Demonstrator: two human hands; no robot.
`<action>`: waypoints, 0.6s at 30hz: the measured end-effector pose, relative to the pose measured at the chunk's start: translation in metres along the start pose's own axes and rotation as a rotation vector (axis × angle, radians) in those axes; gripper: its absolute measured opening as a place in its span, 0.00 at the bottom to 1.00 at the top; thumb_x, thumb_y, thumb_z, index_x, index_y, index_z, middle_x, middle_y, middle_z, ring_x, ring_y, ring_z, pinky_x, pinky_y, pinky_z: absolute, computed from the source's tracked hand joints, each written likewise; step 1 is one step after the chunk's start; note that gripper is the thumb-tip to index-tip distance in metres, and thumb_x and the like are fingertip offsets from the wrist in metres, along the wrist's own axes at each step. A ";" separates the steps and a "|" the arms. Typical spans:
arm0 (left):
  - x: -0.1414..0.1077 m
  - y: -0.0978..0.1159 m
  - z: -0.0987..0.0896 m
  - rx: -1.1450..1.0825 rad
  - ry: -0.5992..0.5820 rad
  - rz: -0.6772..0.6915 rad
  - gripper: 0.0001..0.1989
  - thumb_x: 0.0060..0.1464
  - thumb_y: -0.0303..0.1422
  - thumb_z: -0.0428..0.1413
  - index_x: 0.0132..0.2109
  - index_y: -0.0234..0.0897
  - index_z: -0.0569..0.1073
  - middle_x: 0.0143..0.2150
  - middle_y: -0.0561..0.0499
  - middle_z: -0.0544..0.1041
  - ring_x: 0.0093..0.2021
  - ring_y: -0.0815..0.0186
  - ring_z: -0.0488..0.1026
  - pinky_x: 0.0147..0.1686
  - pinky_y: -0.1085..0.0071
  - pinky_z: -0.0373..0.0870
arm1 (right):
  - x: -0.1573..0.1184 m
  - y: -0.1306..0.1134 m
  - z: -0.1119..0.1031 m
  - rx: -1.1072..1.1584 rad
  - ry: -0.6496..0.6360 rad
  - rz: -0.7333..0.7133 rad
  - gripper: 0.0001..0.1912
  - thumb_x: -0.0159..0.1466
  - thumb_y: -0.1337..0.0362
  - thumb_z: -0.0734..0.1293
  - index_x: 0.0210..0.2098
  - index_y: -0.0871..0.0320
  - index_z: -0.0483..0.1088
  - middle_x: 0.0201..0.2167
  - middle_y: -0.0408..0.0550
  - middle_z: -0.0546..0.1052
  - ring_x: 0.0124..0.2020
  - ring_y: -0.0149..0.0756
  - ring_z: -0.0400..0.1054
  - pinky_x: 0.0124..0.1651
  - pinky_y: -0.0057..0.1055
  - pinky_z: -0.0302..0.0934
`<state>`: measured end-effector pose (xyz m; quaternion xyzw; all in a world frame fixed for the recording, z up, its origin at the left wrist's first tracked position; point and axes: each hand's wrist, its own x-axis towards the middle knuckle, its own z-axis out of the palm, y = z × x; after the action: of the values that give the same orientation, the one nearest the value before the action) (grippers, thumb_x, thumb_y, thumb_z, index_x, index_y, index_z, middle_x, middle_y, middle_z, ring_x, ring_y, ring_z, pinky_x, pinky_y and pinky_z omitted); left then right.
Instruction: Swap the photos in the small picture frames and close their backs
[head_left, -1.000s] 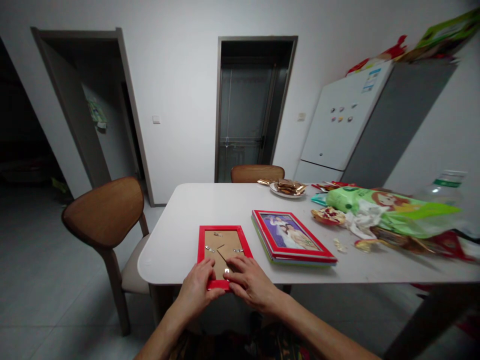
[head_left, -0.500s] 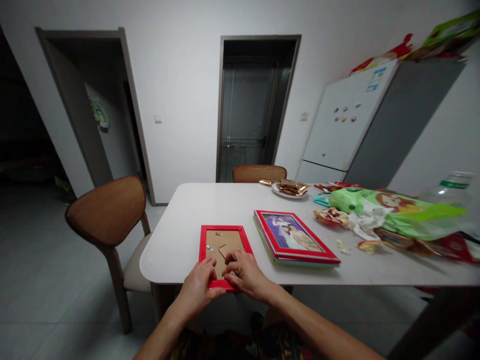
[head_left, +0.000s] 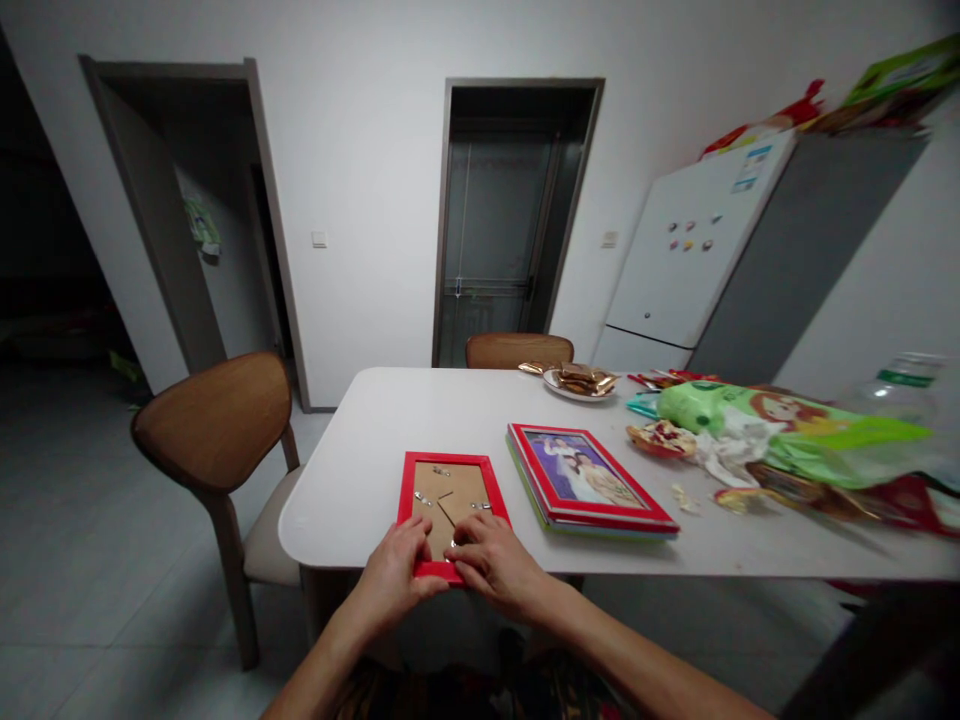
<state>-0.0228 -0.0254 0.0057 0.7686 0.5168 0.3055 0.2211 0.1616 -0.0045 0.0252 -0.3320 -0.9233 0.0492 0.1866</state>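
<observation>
A red picture frame (head_left: 409, 495) lies face down at the table's near edge, its brown backing board (head_left: 435, 485) showing. Small metal clips hold the board, and a thin bent stand piece crosses its middle. My left hand (head_left: 397, 568) grips the frame's lower left corner, thumb along the near rim and fingers over the side. My right hand (head_left: 495, 565) is closed at the lower right, its curled fingertips on a small shiny clip (head_left: 451, 546) by the near rim. What lies under its fingers is partly hidden.
Right of the frame is a stack of picture frames (head_left: 600, 516), a photo on top. Farther right lie a green plastic bag (head_left: 840, 430), crumpled tissue, opened fruit (head_left: 663, 438) and a clear jar (head_left: 904, 390). A plate of wrapped snacks (head_left: 579, 382) stands behind. A wooden chair (head_left: 217, 420) is at left.
My right hand has shifted slightly down and right on the frame, uncovering a clip on the right side. My left hand keeps its hold. The camera view has tilted slightly.
</observation>
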 end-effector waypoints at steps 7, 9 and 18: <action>0.000 -0.002 -0.003 -0.018 -0.016 0.007 0.12 0.37 0.36 0.61 0.30 0.37 0.68 0.53 0.41 0.65 0.56 0.58 0.57 0.52 0.64 0.56 | 0.013 0.005 0.009 0.120 -0.016 0.080 0.10 0.58 0.61 0.59 0.30 0.51 0.73 0.32 0.44 0.70 0.36 0.33 0.58 0.40 0.31 0.49; 0.000 -0.005 -0.002 -0.013 -0.027 0.014 0.12 0.37 0.35 0.61 0.30 0.36 0.69 0.53 0.41 0.65 0.56 0.58 0.57 0.52 0.64 0.55 | 0.017 0.009 0.009 0.145 -0.048 0.131 0.09 0.56 0.62 0.61 0.30 0.52 0.73 0.30 0.44 0.71 0.35 0.33 0.58 0.40 0.30 0.49; 0.001 -0.006 -0.003 -0.024 -0.027 0.027 0.11 0.38 0.35 0.60 0.30 0.37 0.69 0.53 0.42 0.65 0.56 0.60 0.56 0.53 0.63 0.54 | 0.023 0.011 -0.001 0.177 -0.117 0.138 0.07 0.53 0.66 0.63 0.28 0.53 0.73 0.29 0.44 0.69 0.36 0.33 0.59 0.39 0.28 0.50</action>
<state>-0.0289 -0.0226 0.0041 0.7767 0.4998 0.3044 0.2332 0.1524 0.0189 0.0313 -0.3736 -0.8996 0.1627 0.1571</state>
